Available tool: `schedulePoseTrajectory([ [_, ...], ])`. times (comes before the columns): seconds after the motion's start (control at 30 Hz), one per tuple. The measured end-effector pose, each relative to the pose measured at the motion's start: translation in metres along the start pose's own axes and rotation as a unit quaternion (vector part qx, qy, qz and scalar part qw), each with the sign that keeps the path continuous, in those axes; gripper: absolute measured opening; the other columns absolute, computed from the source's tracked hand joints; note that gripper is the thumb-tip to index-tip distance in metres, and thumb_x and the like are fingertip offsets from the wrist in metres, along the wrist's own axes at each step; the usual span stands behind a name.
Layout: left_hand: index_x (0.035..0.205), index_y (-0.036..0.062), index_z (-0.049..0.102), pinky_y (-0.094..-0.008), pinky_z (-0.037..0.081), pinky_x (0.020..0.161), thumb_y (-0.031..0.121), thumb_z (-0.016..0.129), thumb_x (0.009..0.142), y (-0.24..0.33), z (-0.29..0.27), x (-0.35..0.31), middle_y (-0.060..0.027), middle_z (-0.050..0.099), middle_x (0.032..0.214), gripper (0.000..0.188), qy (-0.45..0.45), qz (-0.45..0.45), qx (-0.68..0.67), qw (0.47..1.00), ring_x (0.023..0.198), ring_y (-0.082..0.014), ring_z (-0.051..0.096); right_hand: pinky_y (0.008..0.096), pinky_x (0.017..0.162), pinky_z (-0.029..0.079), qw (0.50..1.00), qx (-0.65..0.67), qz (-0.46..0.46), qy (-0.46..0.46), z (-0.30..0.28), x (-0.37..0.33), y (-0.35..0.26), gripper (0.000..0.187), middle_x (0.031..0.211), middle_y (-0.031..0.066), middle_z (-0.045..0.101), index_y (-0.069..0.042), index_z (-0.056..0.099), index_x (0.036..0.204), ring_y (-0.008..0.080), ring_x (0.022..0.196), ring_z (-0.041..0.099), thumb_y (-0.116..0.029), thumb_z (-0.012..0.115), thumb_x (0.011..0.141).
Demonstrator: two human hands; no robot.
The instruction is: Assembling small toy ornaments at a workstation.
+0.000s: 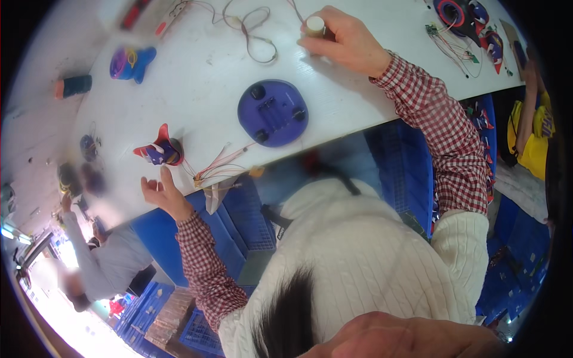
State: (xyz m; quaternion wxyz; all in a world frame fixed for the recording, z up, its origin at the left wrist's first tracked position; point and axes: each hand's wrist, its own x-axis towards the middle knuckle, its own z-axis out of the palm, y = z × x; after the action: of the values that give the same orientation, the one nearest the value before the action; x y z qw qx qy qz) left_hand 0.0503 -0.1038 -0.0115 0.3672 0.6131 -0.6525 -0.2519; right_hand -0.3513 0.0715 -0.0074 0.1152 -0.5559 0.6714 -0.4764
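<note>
My right hand [352, 45] is closed round a short cylindrical thing with a pale round end [315, 25], at the far side of the white table. What kind of thing it is, I cannot make out. My left hand [164, 194] is by the table's near edge, fingers apart and loosely bent, holding nothing. Its fingertips come close to a small red and dark blue toy part [160, 150] with pointed fins; whether they touch is unclear. Thin wires [224, 167] trail right from that part. Between my hands lies a round purple plastic base [273, 113] with black feet upward.
A looped cable [248, 27] lies at the back. Another blue toy part [131, 64] and a dark spool [76, 86] are far left. Toy parts with wired circuit boards [456, 45] lie far right. Blue crates [197, 238] stand below the edge. Co-workers [110, 262] sit at both sides.
</note>
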Motion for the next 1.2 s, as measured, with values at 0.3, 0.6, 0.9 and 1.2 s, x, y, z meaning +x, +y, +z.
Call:
schedulePoseTrajectory([
  [0.3,0.110,0.0002,0.056,-0.0246,0.044,0.066,0.006,0.063,0.083,0.087,0.048,-0.094,-0.0067,0.053,0.085,0.029,-0.252,0.186,-0.038,0.949,0.072,-0.0138,0.051,0.0218,0.051,0.045,0.961,0.241,0.126,0.046,0.012,0.012,-0.026,0.019,0.072,0.0051,0.062,-0.002,0.057,0.093,0.0125,0.054,0.055,-0.016,0.067,0.085],
  [0.6,0.107,0.0033,0.058,-0.0297,0.044,0.052,0.012,0.061,0.086,0.095,0.093,-0.078,-0.0047,0.054,0.061,0.024,-0.267,0.238,0.044,0.933,0.052,-0.0189,0.051,0.0212,0.057,0.043,0.992,0.122,-0.042,-0.005,0.040,-0.016,-0.069,0.022,0.088,0.0025,0.053,-0.006,0.058,0.099,0.0103,0.061,0.045,-0.006,0.070,0.080],
  [0.9,0.099,0.0033,0.058,-0.0365,0.046,0.054,0.010,0.058,0.083,0.087,0.105,-0.075,-0.0121,0.061,0.065,0.018,-0.233,0.263,0.001,0.936,0.056,-0.0294,0.058,0.0219,0.053,0.042,0.992,-0.024,-0.121,-0.037,0.068,-0.042,-0.081,0.024,0.090,0.0045,0.052,-0.005,0.058,0.097,0.0132,0.061,0.047,-0.005,0.072,0.077],
  [1.2,0.094,0.0029,0.056,-0.0394,0.047,0.055,0.008,0.057,0.080,0.078,0.110,-0.076,-0.0168,0.062,0.066,0.015,-0.201,0.273,-0.032,0.940,0.057,-0.0348,0.059,0.0226,0.055,0.044,0.981,-0.113,-0.158,-0.018,0.076,-0.040,-0.088,0.027,0.090,0.0049,0.053,-0.004,0.058,0.098,0.0149,0.063,0.050,-0.004,0.072,0.076],
])
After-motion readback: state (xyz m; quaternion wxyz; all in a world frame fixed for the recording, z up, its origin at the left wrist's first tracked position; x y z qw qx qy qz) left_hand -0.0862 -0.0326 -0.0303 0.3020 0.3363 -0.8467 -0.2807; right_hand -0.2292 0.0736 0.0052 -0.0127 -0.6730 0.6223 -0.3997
